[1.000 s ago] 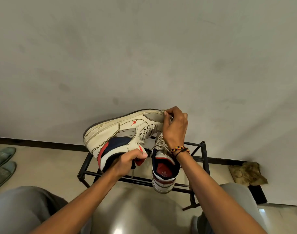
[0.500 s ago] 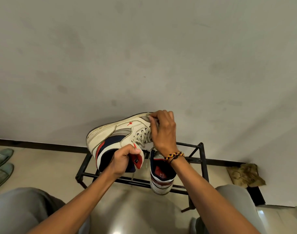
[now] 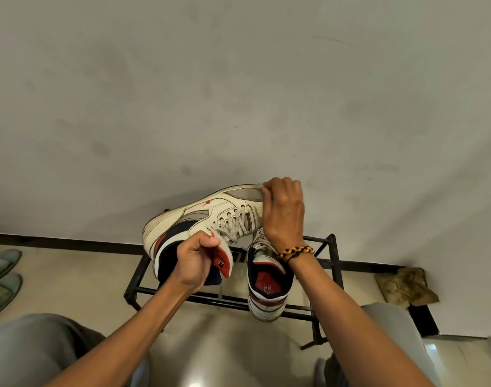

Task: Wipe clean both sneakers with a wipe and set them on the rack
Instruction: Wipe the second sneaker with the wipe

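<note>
You hold one sneaker up over the rack while your other hand rubs its toe.

Far left of your fingers, green slippers [image 3: 2, 277] lie on the floor, well apart from the black rack [image 3: 333, 263], whose left front bar runs just below your left hand [image 3: 195, 263]. That hand's fingers are curled round the collar and tongue of the raised sneaker [image 3: 199, 219], cream with grey, navy and red panels, tipped on its side, sole toward the wall. Your right hand [image 3: 283, 213], fingers bunched, pinches a small white wipe [image 3: 260, 187] against the toe. Below that wrist the second sneaker [image 3: 266, 291] rests on the rack, heel toward you. Farther right, a crumpled cloth [image 3: 406, 286] lies by the wall.
</note>
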